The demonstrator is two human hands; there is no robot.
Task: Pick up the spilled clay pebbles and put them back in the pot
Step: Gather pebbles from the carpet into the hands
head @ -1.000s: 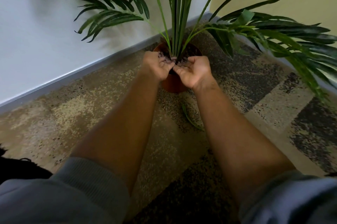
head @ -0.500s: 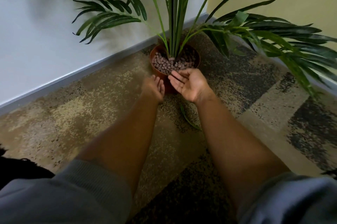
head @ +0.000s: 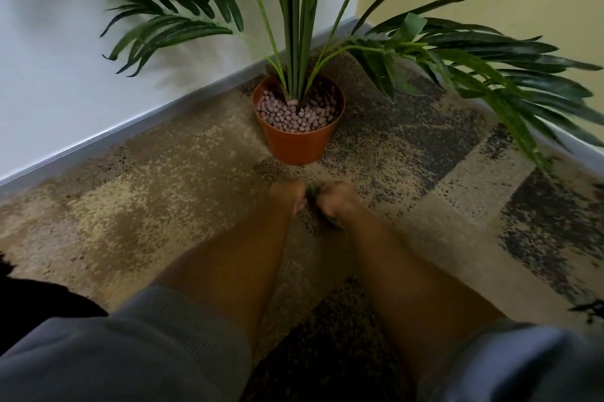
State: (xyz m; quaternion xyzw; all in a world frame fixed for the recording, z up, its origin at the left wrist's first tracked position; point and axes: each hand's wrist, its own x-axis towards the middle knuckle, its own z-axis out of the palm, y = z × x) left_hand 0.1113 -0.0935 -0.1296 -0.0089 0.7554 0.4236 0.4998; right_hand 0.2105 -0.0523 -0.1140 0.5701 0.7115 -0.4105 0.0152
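An orange plastic pot [head: 295, 148] stands on the carpet in the room's corner, filled with brownish clay pebbles [head: 294, 117] around the stems of a palm plant [head: 299, 42]. Both my hands are down on the carpet a little in front of the pot, blurred by motion. My left hand [head: 289, 194] and my right hand [head: 338, 199] lie close together with their backs up and their fingers hidden. Between and under them lies a fallen green leaf [head: 333, 222]. I see no loose pebbles on the carpet.
The patterned beige and dark carpet [head: 163, 199] spreads all round. A white wall with a grey skirting board [head: 130, 127] runs on the left, a yellow wall on the right. Long palm fronds [head: 490, 74] hang low over the carpet on the right.
Both hands tipped pebbles into the pot, then opened and drew back from it. They have dropped to the carpet by the fallen leaf.
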